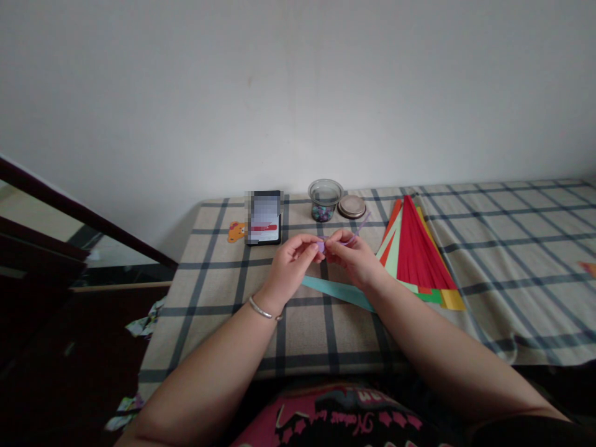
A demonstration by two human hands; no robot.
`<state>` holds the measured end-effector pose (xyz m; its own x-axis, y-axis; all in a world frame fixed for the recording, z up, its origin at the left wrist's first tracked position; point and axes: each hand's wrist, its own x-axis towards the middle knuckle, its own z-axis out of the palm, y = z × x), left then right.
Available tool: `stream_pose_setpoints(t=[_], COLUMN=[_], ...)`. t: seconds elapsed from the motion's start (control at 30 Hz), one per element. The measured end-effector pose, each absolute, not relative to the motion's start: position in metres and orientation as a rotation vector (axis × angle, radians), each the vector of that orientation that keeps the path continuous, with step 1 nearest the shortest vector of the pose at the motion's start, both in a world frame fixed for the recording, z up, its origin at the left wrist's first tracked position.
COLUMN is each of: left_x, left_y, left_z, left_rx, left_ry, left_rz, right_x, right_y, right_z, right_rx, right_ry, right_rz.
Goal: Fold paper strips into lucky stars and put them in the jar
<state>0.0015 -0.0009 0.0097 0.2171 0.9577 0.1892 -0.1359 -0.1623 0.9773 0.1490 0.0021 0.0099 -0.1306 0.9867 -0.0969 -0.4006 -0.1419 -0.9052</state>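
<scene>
My left hand point(291, 264) and my right hand point(354, 256) meet above the checked tablecloth point(223, 310), both pinched on a narrow purple paper strip point(321, 246). The strip's folded end sits between my fingertips and its free tail rises to the right toward the jar lid. A silver bangle is on my left wrist. A light blue paper strip point(333, 290) lies flat on the cloth under my right wrist.
A fan of red, green, orange and yellow paper strips point(416, 254) lies to the right. At the back stand a clear cup of small coloured pieces point(325, 200), its round lid point(352, 207) and a phone point(264, 218). The table edge drops off at left.
</scene>
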Motion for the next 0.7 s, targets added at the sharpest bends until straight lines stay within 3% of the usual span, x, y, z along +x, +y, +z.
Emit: stream_pose_setpoints(t=[0.7], left_x=[-0.0009], left_y=[-0.0008], left_z=[0.0104], left_rx=[1.580], left_ry=[0.879], left_rz=[1.228], right_x=[0.1510], right_y=[0.0008], right_z=[0.0105], right_rx=[-0.800], right_ry=[-1.018], right_rz=[1.633])
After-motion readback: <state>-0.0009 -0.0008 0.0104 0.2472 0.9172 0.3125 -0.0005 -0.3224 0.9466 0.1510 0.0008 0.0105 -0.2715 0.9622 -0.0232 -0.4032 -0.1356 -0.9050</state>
